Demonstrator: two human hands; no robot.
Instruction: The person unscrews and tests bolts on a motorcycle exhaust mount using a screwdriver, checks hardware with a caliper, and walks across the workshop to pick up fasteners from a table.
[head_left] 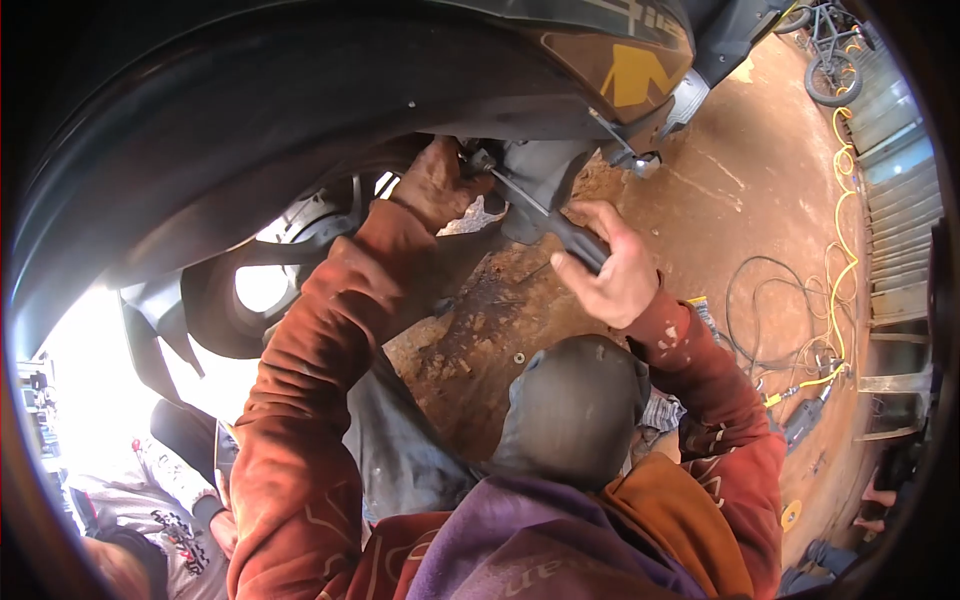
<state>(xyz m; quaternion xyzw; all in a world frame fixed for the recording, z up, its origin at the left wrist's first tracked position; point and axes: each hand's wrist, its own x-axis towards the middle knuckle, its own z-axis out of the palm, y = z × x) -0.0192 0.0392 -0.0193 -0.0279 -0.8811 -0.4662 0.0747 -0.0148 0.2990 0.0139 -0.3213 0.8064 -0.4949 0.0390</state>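
My right hand (pixel 618 268) is closed around the dark handle of a screwdriver (pixel 578 240). Its metal shaft slants up and left to a small metal fitting (pixel 483 160) under the dark body panel (pixel 300 90) of a motorbike or scooter. Beside that fitting, my left hand (pixel 437 188) reaches up under the panel's lower edge with its fingers curled. Those fingertips are partly hidden, and what they grip cannot be made out. A grey plastic part (pixel 545 165) lies just right of the screwdriver's tip.
A spoked wheel (pixel 225 295) stands left of my arms. Below lies stained brown ground (pixel 480 340) with a small nut (pixel 519 358). A yellow cord (pixel 845 250) and a dark power tool (pixel 803 422) lie at right, near a bicycle (pixel 832 60). Another person's sleeve (pixel 175 465) shows lower left.
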